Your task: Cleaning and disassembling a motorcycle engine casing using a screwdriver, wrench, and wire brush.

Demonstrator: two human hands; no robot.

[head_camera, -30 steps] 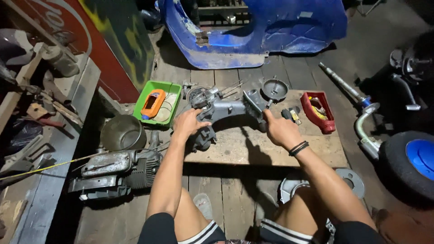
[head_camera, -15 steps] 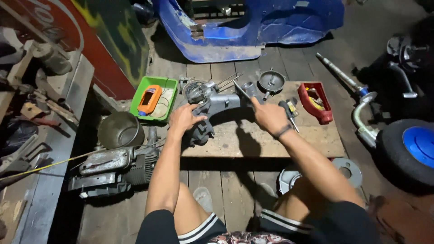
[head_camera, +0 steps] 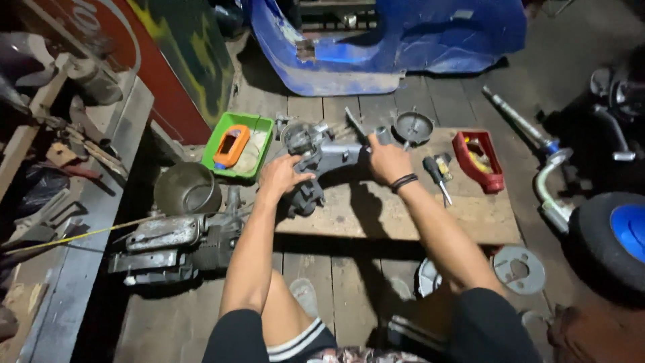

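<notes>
Hands number two, both laid on one grey metal engine casing (head_camera: 322,158) that rests on a wooden board (head_camera: 403,215). Two trays are seen: a green tray (head_camera: 259,128) just beyond the left fingers and a red tray (head_camera: 494,176) well to the right of the right fingers. One screwdriver (head_camera: 435,176) lies just beside the right wrist, and one round metal disc (head_camera: 413,126) sits just past the right fingertips. Both arms are stretched forward and downward. The left hand (head_camera: 281,175) is curled around the casing's near end, fingers wrapped on it. The right hand (head_camera: 388,161) is closed over the casing's far arm, gripping it.
</notes>
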